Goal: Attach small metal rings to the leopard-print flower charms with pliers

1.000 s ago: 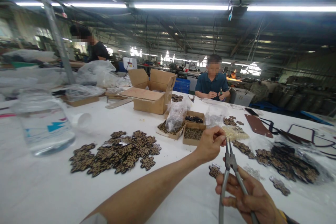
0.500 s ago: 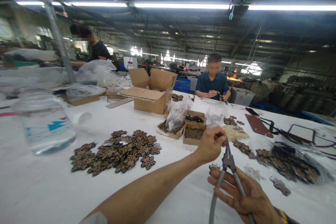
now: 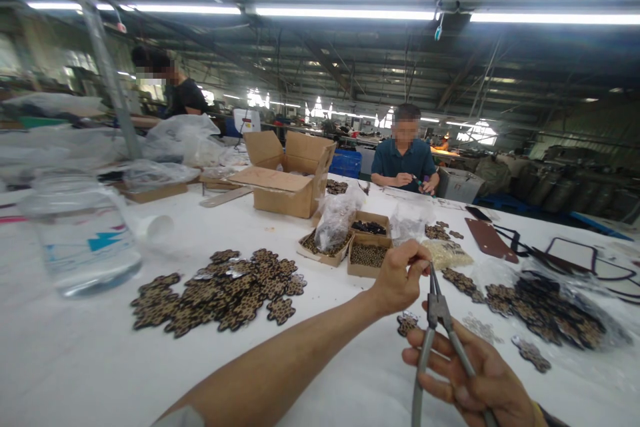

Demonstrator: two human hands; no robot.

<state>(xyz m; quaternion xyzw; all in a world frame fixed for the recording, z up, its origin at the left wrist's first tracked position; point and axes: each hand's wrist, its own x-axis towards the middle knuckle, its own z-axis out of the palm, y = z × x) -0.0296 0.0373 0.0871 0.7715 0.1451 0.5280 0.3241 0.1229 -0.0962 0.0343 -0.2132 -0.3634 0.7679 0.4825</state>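
My right hand [image 3: 475, 373] is wrapped round the grey handles of a pair of long-nosed pliers [image 3: 439, 310], whose jaws point up. My left hand [image 3: 403, 277] is closed in a pinch at the tips of the pliers; whatever small thing lies between its fingers is too small to make out. Below the left hand, a leopard-patterned flower-shaped piece [image 3: 407, 325] lies on the table, partly behind the right fingers. Small clear pieces [image 3: 480, 328] lie scattered to the right of the pliers.
A pile of leopard-patterned pieces [image 3: 220, 290] lies left, with more in plastic [image 3: 555, 313] right. Small boxes of brass-coloured bits [image 3: 367, 257] stand ahead, before a cardboard carton [image 3: 285, 197]. A large clear jar [image 3: 83, 240] is far left. A co-worker [image 3: 404, 153] sits opposite.
The pliers and my right hand have shifted slightly to the right, and the handles stand a little more upright. My left hand keeps its pinch at the tips.
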